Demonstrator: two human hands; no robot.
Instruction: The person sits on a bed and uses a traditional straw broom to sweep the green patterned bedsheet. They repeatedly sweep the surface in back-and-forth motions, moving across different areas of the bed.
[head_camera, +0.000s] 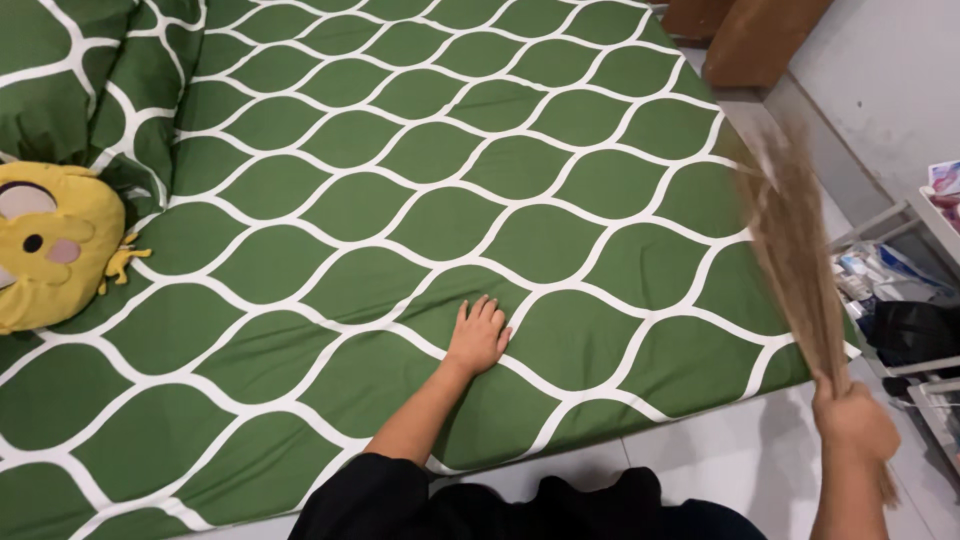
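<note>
**A:** Your left hand (478, 336) lies flat, fingers spread, on the green-and-white bed sheet (420, 200) near the front edge of the mattress. It grips nothing. Your right hand (852, 420) is closed round the bound end of the stick broom (795, 240), which is raised over the right corner of the bed and blurred with motion.

**B:** What could go wrong for you here?

**A:** I'd judge the broom's tips the main risk. They fan out close to the shelf rack (905, 300) on your right, which is crowded with small items. A wide swing could catch them and knock some to the floor.

**B:** And on the bed?

**A:** Your left hand lies in the broom's likely path, so a low sweep could strike your fingers. The yellow plush toy (50, 245) sits well apart by the pillow (70, 70), though a long stroke could flick dust onto it.
</note>
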